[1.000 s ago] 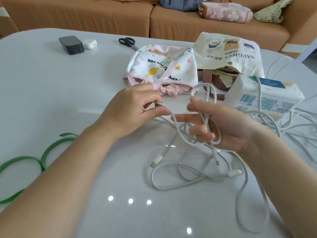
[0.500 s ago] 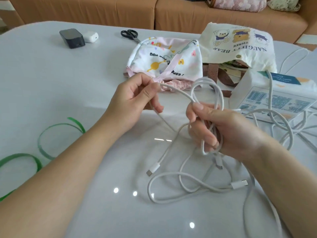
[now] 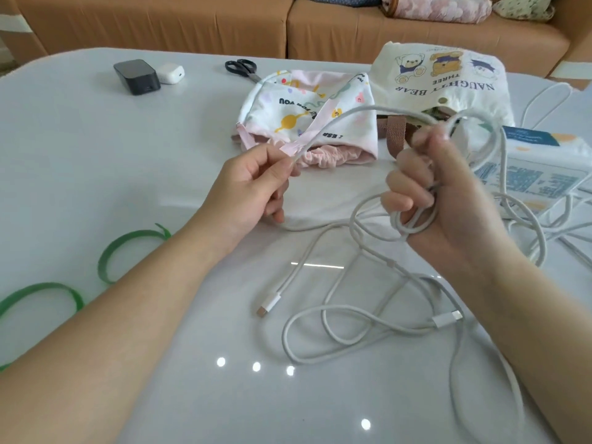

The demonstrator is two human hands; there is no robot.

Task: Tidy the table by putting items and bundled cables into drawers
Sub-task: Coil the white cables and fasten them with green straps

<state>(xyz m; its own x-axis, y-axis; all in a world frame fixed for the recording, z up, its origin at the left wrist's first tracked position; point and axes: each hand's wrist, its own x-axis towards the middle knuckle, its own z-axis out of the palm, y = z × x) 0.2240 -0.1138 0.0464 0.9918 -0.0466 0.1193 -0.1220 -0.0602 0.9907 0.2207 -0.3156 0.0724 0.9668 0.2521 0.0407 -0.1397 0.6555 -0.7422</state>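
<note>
Since the earlier frames the left hand (image 3: 253, 184) has been drawn away to the left from the right hand (image 3: 448, 200), close to which it had been held. A span of the white cable (image 3: 352, 112) has been pulled out into a high arc between the two. The right hand has been raised and is blurred by its motion.

The grip of the left hand is clamped on the cable, which is pinched between thumb and forefinger. The fingers of the right hand are curled round several loops gathered there, though their number cannot be told through the blur. The rest of the cable is left slack in loose curves on the counter (image 3: 96, 161) below the hands. Two connectors lie free among the curves, one (image 3: 269, 304) near the middle and one (image 3: 447, 317) further right.

It is judged that a fresh length is being measured out for another turn round the right hand, so the coiling is under way but well short of done. Much slack is yet to be taken up and the bundle is not tied. The green straps (image 3: 128, 248) at the left of the counter, likely meant for binding, lie untouched. More white cables (image 3: 544, 94) are spread beyond the tissue pack (image 3: 528, 174) at the right. No drawer is in view, and nothing can be counted as put away.
</note>
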